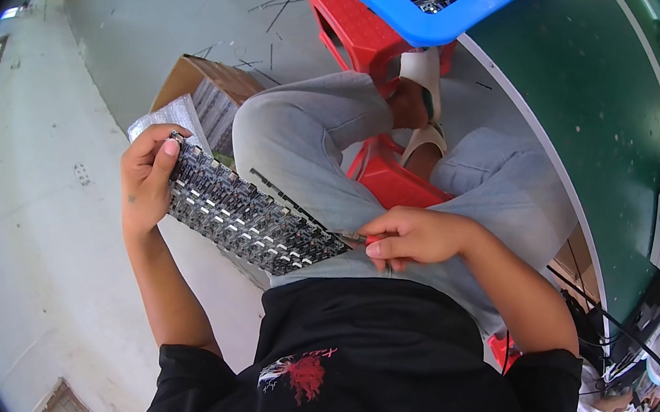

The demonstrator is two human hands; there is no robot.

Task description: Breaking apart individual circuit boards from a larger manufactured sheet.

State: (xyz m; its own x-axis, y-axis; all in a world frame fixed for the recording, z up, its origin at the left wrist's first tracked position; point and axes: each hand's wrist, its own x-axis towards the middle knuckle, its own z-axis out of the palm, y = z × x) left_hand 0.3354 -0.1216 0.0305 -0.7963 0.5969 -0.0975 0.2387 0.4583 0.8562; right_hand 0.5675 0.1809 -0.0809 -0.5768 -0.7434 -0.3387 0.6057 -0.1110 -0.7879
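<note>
My left hand (148, 175) grips the upper left corner of a long dark circuit board panel (234, 215), thumb on its face. The panel, filled with rows of small parts and white connectors, slants down to the right above my lap. In my right hand (421, 235) is a pair of red-handled pliers (349, 236), their metal jaws at the panel's right end. A thin dark edge strip (286, 196) stands away from the panel's upper long side, its lower end near the jaws. Whether the jaws bite on the strip or the panel, I cannot tell.
An open cardboard box (214, 76) with bubble wrap (180, 120) and stacked boards stands beside my knee. A blue tray (423, 32) of boards overhangs the green table (581, 105) ahead. Red stools (360, 24) and dark strips (282, 11) are on the floor. Cables (620, 328) hang at right.
</note>
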